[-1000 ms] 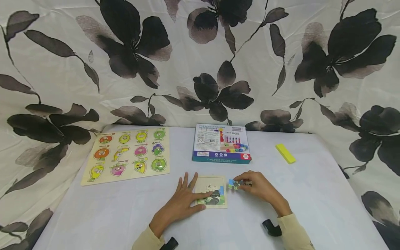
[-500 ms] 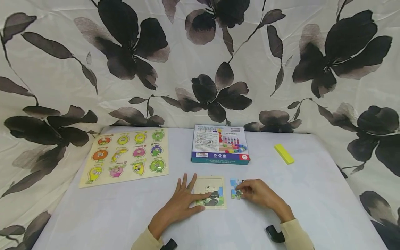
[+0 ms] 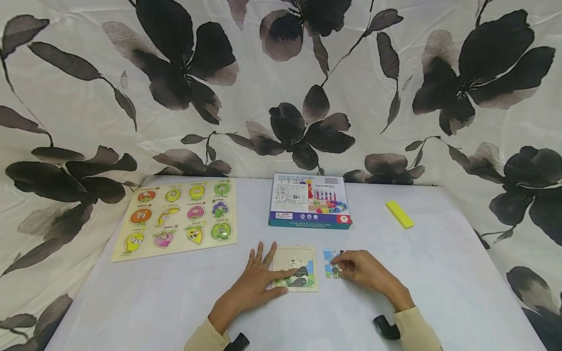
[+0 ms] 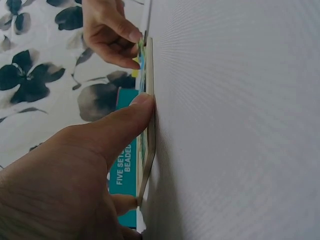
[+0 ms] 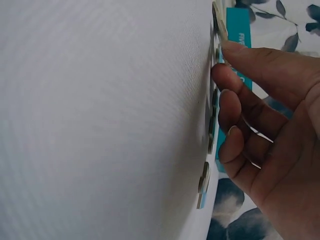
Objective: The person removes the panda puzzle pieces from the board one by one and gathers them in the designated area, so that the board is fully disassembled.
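White table [image 3: 145,297]: left fingers [image 3: 281,276] spread on puzzle board [image 3: 303,253]; right fingers [image 3: 349,256] pinching piece [image 3: 331,271] beside it.

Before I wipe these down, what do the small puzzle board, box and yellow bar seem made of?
Small puzzle board: probably wood or fibreboard, matte; the left wrist view shows a plain tan edge.
Box: likely cardboard, smooth; printed panels, straight edges.
Yellow bar: plastic or painted wood, matte-looking; even colour leaves it open.
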`<state>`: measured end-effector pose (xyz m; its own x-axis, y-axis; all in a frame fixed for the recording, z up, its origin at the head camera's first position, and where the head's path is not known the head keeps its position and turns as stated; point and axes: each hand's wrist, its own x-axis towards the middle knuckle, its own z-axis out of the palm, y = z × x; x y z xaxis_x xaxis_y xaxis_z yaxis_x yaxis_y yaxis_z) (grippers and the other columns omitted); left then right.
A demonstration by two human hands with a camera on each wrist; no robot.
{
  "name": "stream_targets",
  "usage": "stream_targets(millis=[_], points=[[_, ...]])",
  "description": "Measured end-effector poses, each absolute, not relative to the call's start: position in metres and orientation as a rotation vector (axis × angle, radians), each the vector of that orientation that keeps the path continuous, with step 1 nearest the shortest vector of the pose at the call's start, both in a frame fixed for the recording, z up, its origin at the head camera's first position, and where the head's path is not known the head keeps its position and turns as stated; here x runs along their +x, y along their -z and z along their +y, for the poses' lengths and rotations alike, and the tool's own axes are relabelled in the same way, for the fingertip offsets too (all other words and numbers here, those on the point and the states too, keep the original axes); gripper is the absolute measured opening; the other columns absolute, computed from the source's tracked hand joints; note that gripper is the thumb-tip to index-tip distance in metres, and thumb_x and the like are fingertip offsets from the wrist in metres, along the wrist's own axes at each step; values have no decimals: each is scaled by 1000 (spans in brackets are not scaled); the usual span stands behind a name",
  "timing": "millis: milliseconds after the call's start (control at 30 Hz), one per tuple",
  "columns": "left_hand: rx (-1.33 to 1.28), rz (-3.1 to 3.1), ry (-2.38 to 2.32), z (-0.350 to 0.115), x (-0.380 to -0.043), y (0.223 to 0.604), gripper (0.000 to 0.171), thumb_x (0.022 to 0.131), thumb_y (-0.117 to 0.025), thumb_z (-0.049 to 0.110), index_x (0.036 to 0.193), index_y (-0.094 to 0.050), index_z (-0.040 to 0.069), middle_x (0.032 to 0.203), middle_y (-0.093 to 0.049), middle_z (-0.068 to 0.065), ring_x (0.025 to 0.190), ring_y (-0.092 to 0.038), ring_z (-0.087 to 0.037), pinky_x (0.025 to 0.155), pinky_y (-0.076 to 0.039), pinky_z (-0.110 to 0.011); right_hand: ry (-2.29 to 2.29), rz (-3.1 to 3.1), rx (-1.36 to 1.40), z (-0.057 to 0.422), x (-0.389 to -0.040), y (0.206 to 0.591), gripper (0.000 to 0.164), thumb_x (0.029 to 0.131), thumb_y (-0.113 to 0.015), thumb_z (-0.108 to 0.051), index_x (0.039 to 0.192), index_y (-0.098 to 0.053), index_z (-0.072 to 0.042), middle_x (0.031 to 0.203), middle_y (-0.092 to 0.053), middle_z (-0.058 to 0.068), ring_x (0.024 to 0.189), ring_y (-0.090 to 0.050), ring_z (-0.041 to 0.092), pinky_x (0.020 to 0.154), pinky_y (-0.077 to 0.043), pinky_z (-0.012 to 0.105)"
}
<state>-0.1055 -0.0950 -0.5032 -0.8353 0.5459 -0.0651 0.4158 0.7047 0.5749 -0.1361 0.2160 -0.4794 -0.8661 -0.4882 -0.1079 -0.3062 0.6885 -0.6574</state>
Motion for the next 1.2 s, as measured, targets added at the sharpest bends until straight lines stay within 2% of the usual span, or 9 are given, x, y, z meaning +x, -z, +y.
stream_targets(millis=[367, 600, 767, 1200], points=[[780, 2687, -818, -95, -106, 503, 47, 88, -62, 48, 134, -54, 40, 159, -5, -21, 141, 11, -50, 112, 5, -64, 959, 2666, -688, 215, -138, 479, 23, 81, -73, -6, 104, -72, -10, 77, -56, -9, 71, -48, 6, 62, -44, 21], [780, 2674, -799, -95, -107, 503, 46, 88, -61, 48, 133, -54, 42, 159, -6, -22, 140, 11, -52, 111, 4, -66, 1034, 2701, -774, 186, -143, 477, 22, 87, -70, -13, 109, -71, -9, 95, -67, -6, 84, -55, 8, 77, -50, 28], [797, 2670, -791, -95, -107, 503, 46, 89, -60, 49, 134, -53, 42, 159, -6, -22, 140, 11, -52, 110, 3, -67, 1040, 2680, -871, 158, -148, 479, 24, 88, -69, -13, 111, -71, -8, 102, -69, -2, 92, -56, 13, 83, -49, 34], [814, 2676, -768, -94, -107, 504, 45, 90, -58, 49, 134, -53, 41, 158, -8, -21, 140, 8, -53, 109, 5, -69, 959, 2643, -826, 132, -156, 484, 21, 88, -68, -11, 108, -73, -8, 102, -65, -2, 96, -53, 14, 88, -48, 37]])
